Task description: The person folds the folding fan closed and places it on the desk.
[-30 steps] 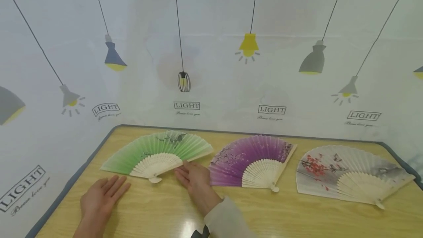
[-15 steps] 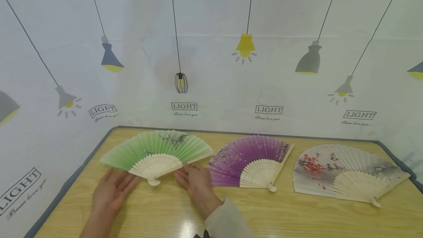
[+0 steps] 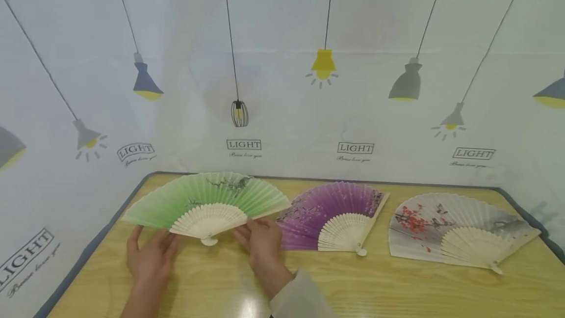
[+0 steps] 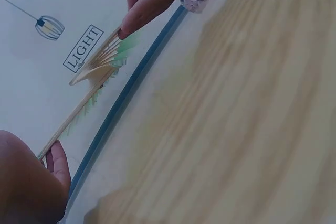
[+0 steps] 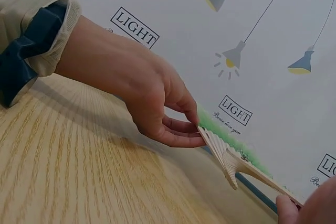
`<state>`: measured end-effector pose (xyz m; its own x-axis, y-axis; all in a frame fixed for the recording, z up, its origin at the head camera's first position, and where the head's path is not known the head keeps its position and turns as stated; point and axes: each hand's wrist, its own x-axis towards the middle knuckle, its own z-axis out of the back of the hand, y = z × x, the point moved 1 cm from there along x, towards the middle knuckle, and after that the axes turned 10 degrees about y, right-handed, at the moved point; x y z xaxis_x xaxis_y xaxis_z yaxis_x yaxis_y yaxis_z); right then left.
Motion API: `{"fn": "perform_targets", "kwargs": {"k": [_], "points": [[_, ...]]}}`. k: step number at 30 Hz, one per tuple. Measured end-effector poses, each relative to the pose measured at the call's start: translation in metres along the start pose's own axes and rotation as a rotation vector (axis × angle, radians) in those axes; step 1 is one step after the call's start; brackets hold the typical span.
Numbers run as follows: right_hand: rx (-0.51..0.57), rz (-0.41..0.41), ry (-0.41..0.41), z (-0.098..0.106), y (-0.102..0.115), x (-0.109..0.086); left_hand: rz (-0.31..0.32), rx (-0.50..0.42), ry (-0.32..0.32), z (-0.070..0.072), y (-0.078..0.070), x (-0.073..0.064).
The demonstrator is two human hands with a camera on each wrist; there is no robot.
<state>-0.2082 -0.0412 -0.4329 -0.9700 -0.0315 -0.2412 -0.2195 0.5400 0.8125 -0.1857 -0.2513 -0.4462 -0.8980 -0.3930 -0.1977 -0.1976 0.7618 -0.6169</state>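
A green folding fan (image 3: 185,205) is spread wide at the left of the head view, with a dark branch print and pale slatted ribs. My right hand (image 3: 265,242) pinches its right outer stick between thumb and fingers. At the fan's left edge, my left hand (image 3: 152,259) grips from below; its fingertips are partly hidden under the leaf. Both wrist views show the fan edge-on, held above the table between the two hands; its ribs (image 5: 215,148) curve down toward the pivot. A purple folding fan (image 3: 304,225) lies spread just beyond my right hand.
Farther right lies a white-grey spread fan (image 3: 415,244) with red blossoms. The wooden table (image 3: 362,288) has a dark blue border (image 3: 94,242) along its edges. A white backdrop (image 3: 282,77) printed with lamps rises behind and at the sides.
My left hand has moved from the table, fingers extended, up to the green fan's left edge and now grips it. The green fan has risen slightly; my right hand keeps its pinch.
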Motion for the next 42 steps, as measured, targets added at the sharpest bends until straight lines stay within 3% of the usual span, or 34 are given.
{"fn": "perform_targets", "kwargs": {"k": [4, 12, 17, 22, 29, 34, 42], "points": [[0.008, 0.075, -0.029, 0.001, 0.003, -0.002, -0.029, 0.081, -0.039, -0.013, 0.01, -0.006], [-0.018, 0.223, -0.048, 0.011, 0.017, -0.006, -0.041, 0.093, 0.081, -0.038, 0.018, -0.015], [-0.045, 0.285, -0.072, 0.021, 0.033, -0.006, -0.024, 0.095, 0.111, -0.055, 0.026, -0.02], [-0.072, 0.348, -0.125, 0.039, 0.047, -0.012, 0.015, 0.131, 0.12, -0.068, 0.043, -0.03], [-0.076, 0.368, -0.116, 0.072, 0.067, -0.02, 0.037, 0.166, 0.14, -0.09, 0.07, -0.045], [-0.086, 0.408, -0.17, 0.094, 0.078, -0.021, 0.078, 0.149, 0.137, -0.105, 0.088, -0.052], [-0.127, 0.423, -0.2, 0.119, 0.087, -0.026, 0.078, 0.149, 0.169, -0.119, 0.109, -0.06]]}}
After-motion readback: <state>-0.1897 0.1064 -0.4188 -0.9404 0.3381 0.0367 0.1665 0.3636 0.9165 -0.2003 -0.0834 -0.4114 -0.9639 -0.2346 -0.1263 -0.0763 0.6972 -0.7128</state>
